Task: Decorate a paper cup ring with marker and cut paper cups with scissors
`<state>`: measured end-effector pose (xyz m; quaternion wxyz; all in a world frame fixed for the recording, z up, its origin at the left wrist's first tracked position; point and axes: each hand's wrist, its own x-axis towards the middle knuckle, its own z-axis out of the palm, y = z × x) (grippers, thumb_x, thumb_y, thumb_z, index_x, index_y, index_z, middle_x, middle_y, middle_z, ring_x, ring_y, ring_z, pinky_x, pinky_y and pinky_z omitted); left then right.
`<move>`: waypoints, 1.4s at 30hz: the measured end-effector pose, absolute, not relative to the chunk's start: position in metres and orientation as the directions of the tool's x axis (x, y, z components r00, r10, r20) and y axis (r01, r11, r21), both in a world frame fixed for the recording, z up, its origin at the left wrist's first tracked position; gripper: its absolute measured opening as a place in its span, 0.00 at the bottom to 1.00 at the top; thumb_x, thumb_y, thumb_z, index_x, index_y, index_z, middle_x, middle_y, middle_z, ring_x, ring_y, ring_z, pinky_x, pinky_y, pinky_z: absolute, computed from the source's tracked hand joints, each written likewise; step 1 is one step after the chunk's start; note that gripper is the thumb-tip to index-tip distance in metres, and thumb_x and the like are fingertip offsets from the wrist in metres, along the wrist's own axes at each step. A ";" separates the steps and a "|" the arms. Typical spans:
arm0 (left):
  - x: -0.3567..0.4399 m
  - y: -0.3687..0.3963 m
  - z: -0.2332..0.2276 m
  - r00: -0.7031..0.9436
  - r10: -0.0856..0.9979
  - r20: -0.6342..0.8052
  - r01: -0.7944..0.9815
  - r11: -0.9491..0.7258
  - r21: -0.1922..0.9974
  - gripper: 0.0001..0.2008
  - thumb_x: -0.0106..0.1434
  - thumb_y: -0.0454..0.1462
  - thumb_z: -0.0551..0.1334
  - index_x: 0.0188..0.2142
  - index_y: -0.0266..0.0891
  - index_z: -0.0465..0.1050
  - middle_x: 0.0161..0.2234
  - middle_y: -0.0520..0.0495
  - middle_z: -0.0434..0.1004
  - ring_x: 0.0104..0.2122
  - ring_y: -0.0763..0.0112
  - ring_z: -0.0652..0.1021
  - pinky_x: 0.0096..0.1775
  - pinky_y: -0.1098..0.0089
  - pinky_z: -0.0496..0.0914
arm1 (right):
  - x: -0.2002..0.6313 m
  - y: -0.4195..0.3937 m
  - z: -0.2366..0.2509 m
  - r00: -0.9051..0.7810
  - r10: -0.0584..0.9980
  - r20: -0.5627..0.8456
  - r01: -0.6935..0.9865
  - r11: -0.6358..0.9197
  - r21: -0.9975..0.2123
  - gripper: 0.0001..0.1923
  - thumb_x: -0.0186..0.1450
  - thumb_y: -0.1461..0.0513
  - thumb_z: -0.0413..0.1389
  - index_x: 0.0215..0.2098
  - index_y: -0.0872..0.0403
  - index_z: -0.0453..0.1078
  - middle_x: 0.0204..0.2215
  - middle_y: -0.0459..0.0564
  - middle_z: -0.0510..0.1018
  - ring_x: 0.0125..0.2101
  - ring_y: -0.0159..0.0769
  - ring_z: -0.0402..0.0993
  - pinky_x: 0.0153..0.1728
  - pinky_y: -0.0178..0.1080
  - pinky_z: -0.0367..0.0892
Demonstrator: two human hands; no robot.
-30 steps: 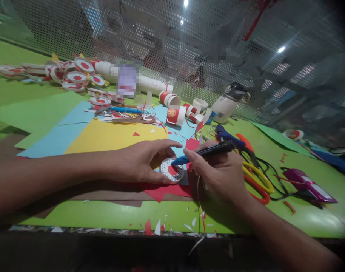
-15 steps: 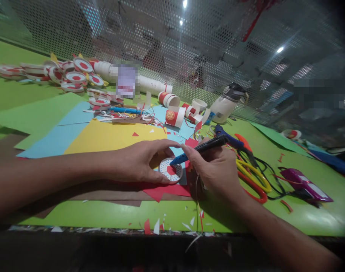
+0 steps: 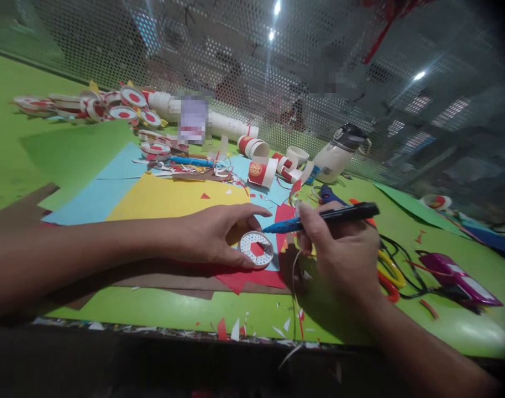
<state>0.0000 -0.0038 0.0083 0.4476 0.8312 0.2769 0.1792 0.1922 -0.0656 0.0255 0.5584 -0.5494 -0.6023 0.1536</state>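
A small round paper disc (image 3: 248,255) with a white rim, blue dots and a red centre lies on the coloured sheets. My left hand (image 3: 219,235) grips its edge between thumb and fingers. In my right hand (image 3: 339,243) is a blue marker (image 3: 294,224) with a black end, held at a slant. The marker's tip is near the disc's upper right edge; whether it touches cannot be told. Beneath lie yellow paper (image 3: 173,196), light blue paper (image 3: 95,188) and red paper (image 3: 236,282).
Similar red-and-white discs (image 3: 124,113) pile up at the back left. Cut paper cups (image 3: 262,172) and a bottle (image 3: 333,160) stand behind. Yellow-handled scissors (image 3: 391,269) and a purple device (image 3: 455,276) with cables lie right. A perforated screen (image 3: 244,72) rises behind the green table (image 3: 165,309).
The marker has lifted off the disc's face and shifted to the right with my right hand, tilting flatter. My left hand keeps its grip on the disc. The whole view has moved slightly.
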 end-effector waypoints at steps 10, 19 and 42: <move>0.001 -0.005 0.007 0.804 0.590 0.071 0.229 -0.418 0.879 0.34 0.57 0.40 0.68 0.60 0.40 0.57 0.51 0.44 0.72 0.51 0.59 0.73 0.48 0.63 0.69 | 0.197 -0.063 0.018 0.130 0.807 0.576 0.562 0.418 -0.714 0.19 0.59 0.55 0.63 0.16 0.54 0.64 0.13 0.40 0.64 0.16 0.26 0.58 0.18 0.34 0.56; 0.002 -0.004 0.006 0.817 0.566 0.109 0.169 -0.415 0.894 0.33 0.57 0.39 0.68 0.59 0.39 0.58 0.52 0.42 0.71 0.53 0.57 0.72 0.47 0.64 0.69 | 0.194 -0.062 0.016 0.087 0.833 0.547 0.540 0.422 -0.728 0.17 0.59 0.57 0.63 0.18 0.54 0.66 0.14 0.41 0.68 0.16 0.27 0.60 0.18 0.34 0.59; 0.002 -0.003 0.003 0.819 0.553 0.153 0.140 -0.452 0.881 0.30 0.57 0.41 0.67 0.57 0.41 0.61 0.48 0.45 0.73 0.49 0.59 0.73 0.44 0.66 0.69 | 0.191 -0.062 0.017 -0.017 0.907 0.420 0.486 0.374 -0.790 0.11 0.62 0.57 0.59 0.25 0.53 0.67 0.15 0.41 0.70 0.15 0.30 0.68 0.16 0.33 0.63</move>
